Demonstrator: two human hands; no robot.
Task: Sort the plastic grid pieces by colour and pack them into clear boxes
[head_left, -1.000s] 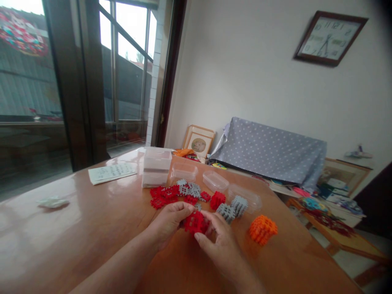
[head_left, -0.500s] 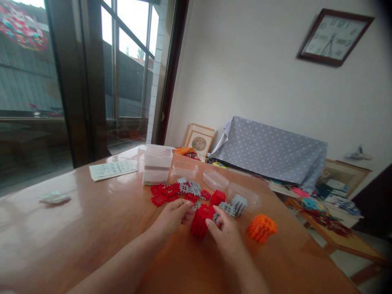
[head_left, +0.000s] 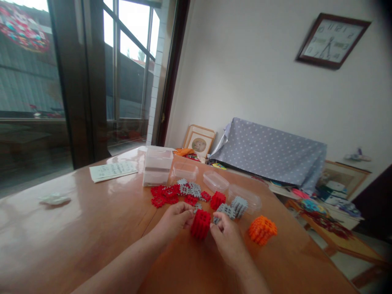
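Note:
A stack of red interlocking plastic pieces [head_left: 201, 224] stands between my two hands on the brown table. Close against its upper left edge is my left hand [head_left: 179, 216], its thumb and fingers pinched together. Whatever lies between those fingertips is too small to make out. My right hand [head_left: 228, 232] is just right of the stack, thumb and forefinger a little apart and the other fingers curled. Behind it lie grey pieces [head_left: 226, 211]. A shorter red stack [head_left: 218, 200] and a grey stack [head_left: 239, 206] stand farther back.
Loose red pieces [head_left: 159, 201] and grey pieces [head_left: 193, 188] lie in a pile. Clear plastic boxes [head_left: 216, 181] and a taller white container [head_left: 157, 168] line the back. An orange stack [head_left: 262, 230] is at right; papers [head_left: 113, 170] and a crumpled wrapper [head_left: 54, 199] are at left.
My right hand has drawn slightly back and right from the red stack, its thumb no longer overlapping it. The stack's top face shows less now. My left hand stays close to the stack.

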